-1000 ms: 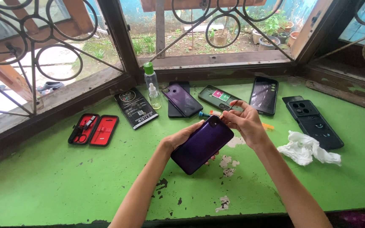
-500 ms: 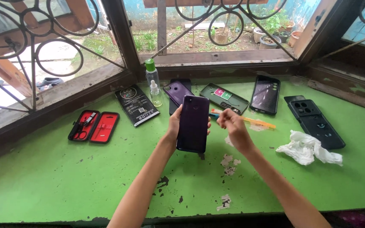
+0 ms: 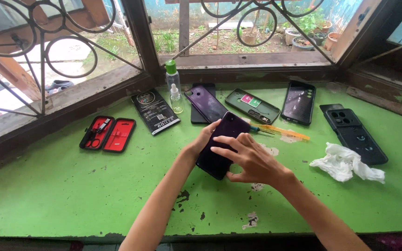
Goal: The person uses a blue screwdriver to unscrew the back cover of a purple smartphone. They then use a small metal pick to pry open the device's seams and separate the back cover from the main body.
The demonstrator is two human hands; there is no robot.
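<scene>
My left hand (image 3: 204,140) grips a dark purple phone (image 3: 224,139) by its left edge, holding it tilted just above the green table (image 3: 70,186). My right hand (image 3: 252,160) lies over the phone's lower right part, fingers spread across its back and thumb under its bottom edge. Behind the phone an orange-handled tool (image 3: 282,132) rests on the table, partly hidden by it.
Along the window sill lie a red open tool case (image 3: 108,134), a black packet (image 3: 155,111), two small bottles (image 3: 174,91), a purple phone back (image 3: 205,103), an opened phone body (image 3: 252,105), a dark phone (image 3: 298,102) and black cases (image 3: 354,132). A crumpled white tissue (image 3: 345,162) is at right.
The phone has tipped from upright to slanted and come lower toward the table. My right hand has moved from beside it onto its back.
</scene>
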